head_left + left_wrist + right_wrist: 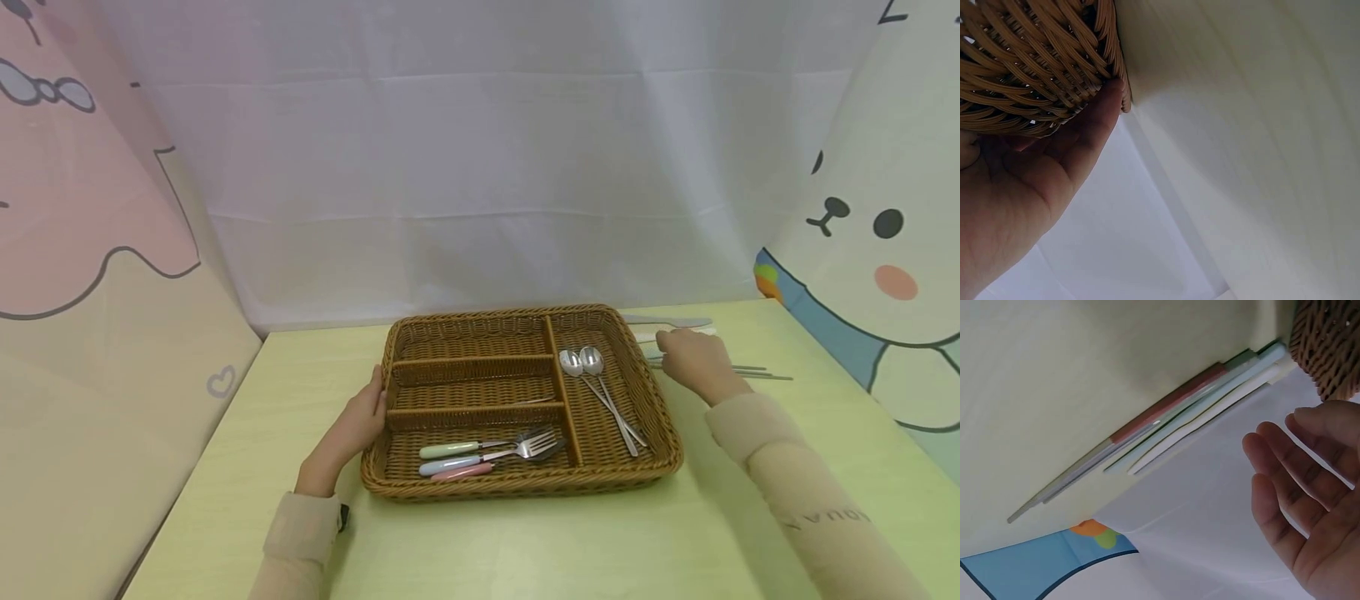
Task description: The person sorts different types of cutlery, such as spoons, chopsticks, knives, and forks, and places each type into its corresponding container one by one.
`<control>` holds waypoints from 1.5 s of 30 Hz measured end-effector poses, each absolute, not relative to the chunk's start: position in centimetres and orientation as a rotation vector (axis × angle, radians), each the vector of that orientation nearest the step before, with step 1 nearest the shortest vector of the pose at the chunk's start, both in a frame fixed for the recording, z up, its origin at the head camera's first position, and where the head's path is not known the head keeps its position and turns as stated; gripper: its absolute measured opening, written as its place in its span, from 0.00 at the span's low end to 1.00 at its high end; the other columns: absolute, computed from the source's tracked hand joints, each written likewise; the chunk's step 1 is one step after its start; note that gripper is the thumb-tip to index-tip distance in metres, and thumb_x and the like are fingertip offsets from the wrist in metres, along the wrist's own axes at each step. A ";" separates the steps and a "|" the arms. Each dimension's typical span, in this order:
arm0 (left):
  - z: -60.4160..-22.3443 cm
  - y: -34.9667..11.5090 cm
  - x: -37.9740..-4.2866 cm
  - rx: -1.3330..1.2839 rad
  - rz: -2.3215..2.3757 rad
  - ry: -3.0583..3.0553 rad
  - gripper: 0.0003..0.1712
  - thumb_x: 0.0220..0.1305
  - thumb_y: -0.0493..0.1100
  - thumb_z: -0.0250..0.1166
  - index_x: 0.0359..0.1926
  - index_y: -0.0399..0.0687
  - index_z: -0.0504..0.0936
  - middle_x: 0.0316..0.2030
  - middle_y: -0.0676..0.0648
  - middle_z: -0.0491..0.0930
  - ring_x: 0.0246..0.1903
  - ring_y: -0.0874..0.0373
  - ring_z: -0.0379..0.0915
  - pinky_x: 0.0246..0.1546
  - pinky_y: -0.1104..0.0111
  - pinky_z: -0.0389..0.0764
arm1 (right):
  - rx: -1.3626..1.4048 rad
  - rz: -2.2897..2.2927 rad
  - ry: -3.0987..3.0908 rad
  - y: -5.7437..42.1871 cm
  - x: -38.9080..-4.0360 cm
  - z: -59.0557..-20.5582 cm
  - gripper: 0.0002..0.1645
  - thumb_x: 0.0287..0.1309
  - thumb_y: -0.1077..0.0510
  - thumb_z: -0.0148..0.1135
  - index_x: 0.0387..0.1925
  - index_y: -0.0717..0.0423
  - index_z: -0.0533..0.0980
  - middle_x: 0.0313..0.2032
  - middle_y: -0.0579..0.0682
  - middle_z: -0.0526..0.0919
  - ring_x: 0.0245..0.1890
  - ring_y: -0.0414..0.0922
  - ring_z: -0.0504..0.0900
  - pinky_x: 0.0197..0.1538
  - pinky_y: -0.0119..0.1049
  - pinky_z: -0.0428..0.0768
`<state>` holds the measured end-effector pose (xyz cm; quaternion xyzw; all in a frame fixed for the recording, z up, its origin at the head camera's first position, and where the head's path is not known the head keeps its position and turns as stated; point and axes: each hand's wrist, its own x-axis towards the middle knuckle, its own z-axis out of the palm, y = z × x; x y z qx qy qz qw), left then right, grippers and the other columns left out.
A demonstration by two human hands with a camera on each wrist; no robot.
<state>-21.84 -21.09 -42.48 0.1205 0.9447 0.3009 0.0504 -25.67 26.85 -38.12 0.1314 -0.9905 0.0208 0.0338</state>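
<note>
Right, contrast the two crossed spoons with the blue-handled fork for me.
The spoons are silver-coloured throughout; the fork has a pale blue handle. The spoons lie crossed in the right compartment; the fork lies sideways, alone of the two, in the near left compartment. Both have shiny heads.

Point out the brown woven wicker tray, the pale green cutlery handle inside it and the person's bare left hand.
Brown woven wicker tray (pixel 517 487), head view: near rim.
Pale green cutlery handle (pixel 448 451), head view: mid-handle.
Person's bare left hand (pixel 359 426), head view: back of hand.
</note>
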 end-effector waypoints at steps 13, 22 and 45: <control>-42.4 -21.0 -21.8 0.365 0.916 2.878 0.31 0.72 0.36 0.34 0.67 0.26 0.32 0.67 0.27 0.42 0.66 0.35 0.43 0.64 0.46 0.56 | 0.344 0.051 -3.109 29.9 -25.2 -40.1 0.12 0.52 0.72 0.45 0.18 0.59 0.67 0.17 0.52 0.71 0.18 0.46 0.71 0.17 0.43 0.72; -42.3 -21.0 -21.7 0.352 0.922 2.874 0.31 0.72 0.35 0.34 0.67 0.26 0.31 0.67 0.26 0.43 0.66 0.35 0.45 0.63 0.46 0.58 | 0.372 0.024 -3.083 30.7 -25.0 -40.9 0.09 0.52 0.71 0.47 0.21 0.61 0.69 0.20 0.56 0.73 0.22 0.52 0.74 0.20 0.49 0.74; -42.4 -21.0 -21.7 0.366 0.929 2.883 0.31 0.72 0.36 0.35 0.68 0.27 0.31 0.67 0.26 0.45 0.65 0.35 0.48 0.62 0.46 0.59 | 0.388 -0.078 -3.095 31.5 -25.3 -41.9 0.12 0.57 0.71 0.51 0.19 0.60 0.68 0.23 0.58 0.76 0.24 0.55 0.76 0.23 0.51 0.77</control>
